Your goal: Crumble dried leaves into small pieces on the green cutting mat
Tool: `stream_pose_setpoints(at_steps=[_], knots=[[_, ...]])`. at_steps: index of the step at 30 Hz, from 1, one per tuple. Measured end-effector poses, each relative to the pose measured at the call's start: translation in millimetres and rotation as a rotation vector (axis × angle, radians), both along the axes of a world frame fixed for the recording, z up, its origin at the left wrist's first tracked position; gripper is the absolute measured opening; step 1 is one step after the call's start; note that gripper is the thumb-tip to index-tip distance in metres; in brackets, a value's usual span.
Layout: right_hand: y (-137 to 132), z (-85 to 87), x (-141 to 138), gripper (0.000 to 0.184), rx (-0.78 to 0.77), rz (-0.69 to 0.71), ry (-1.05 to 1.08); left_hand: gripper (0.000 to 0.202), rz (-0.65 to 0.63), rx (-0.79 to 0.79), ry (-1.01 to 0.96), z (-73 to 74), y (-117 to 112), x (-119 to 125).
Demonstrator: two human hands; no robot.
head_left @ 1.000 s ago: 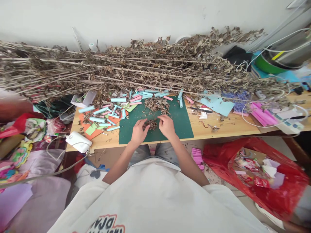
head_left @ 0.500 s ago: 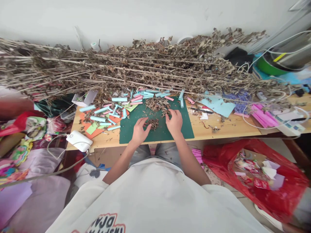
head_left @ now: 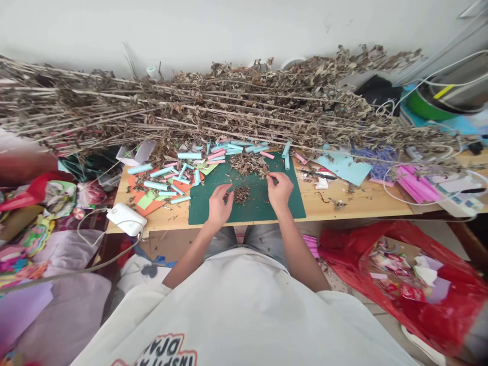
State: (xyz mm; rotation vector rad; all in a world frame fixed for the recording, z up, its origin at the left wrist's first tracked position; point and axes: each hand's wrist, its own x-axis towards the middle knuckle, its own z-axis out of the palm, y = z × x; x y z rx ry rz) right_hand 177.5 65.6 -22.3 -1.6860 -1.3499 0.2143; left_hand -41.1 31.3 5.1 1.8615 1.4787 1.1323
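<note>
On the dark green cutting mat (head_left: pixel 206 209) lies a small heap of crumbled dried leaves (head_left: pixel 241 195), with a larger pile of dried leaves (head_left: pixel 248 164) behind it. My left hand (head_left: pixel 220 206) is just left of the small heap, open, its fingers curved and its thumb apart, holding nothing I can see. At the right end of the larger pile, my right hand (head_left: pixel 280 192) has its fingertips closed together on bits of dried leaf. Its palm is hidden.
Rolled blue paper tubes (head_left: pixel 155 185) and pink ones lie left of and behind the mat. Long dried stalks (head_left: pixel 229 109) span the table's back. A white power bank (head_left: pixel 126 219) sits at the left edge. A red bag (head_left: pixel 351 244) of scraps stands below right.
My right hand has shifted a little to the right, away from the small heap, and its thumb is nearer its fingers. My left hand has hardly moved.
</note>
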Motion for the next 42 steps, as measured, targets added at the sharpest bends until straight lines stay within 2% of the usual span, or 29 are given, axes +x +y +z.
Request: stream_pose_setpoints(at_steps=[5, 8, 11, 16, 19, 22, 24, 26, 28, 30, 32, 36, 39, 42], knots=[[-3, 6.5, 2, 0.02, -0.04, -0.02, 0.104, 0.029, -0.019, -0.03, -0.036, 9.3, 4, 9], [-4, 6.0, 2, 0.022, -0.051, -0.037, 0.306, 0.029, -0.034, -0.063, -0.076, 14.0, 7, 13], [-2, 1.6, 3, 0.022, -0.055, 0.005, 0.527, 0.03, -0.073, -0.117, -0.116, 19.3, 13, 19], [-3, 1.6, -1, 0.024, -0.086, 0.065, 0.768, 0.032, -0.19, -0.215, -0.079, 28.8, 35, 35], [-4, 5.6, -5, 0.025, -0.1, 0.081, 0.857, 0.035, -0.239, -0.248, -0.053, 28.6, 52, 49], [-4, 8.5, -5, 0.025, -0.103, 0.067, 0.86, 0.04, -0.309, -0.246, -0.063, 25.1, 66, 61], [-4, 11.3, -4, 0.023, -0.103, 0.074, 0.787, 0.045, -0.346, -0.236, -0.066, 23.6, 72, 66], [-6, 16.3, -5, 0.021, -0.109, 0.132, 0.672, 0.048, -0.381, -0.228, -0.084, 23.2, 74, 67], [-9, 23.0, -7, 0.018, -0.124, 0.222, 0.555, 0.043, -0.409, -0.225, -0.129, 22.5, 73, 66], [-12, 29.4, -12, 0.018, -0.122, 0.284, 0.498, 0.032, -0.403, -0.261, -0.218, 20.8, 71, 64], [-14, 33.2, -18, 0.021, -0.093, 0.298, 0.535, 0.026, -0.355, -0.352, -0.37, 18.6, 68, 60], [-16, 32.1, -33, 0.038, -0.096, 0.341, 0.7, 0.034, -0.211, -0.535, -0.706, 17.9, 62, 48], [-18, 28.8, -43, 0.042, -0.125, 0.393, 0.752, 0.038, -0.138, -0.607, -0.811, 21.9, 54, 39], [-20, 27.8, -51, 0.036, -0.118, 0.408, 0.749, 0.038, -0.089, -0.636, -0.852, 26.7, 47, 31]])
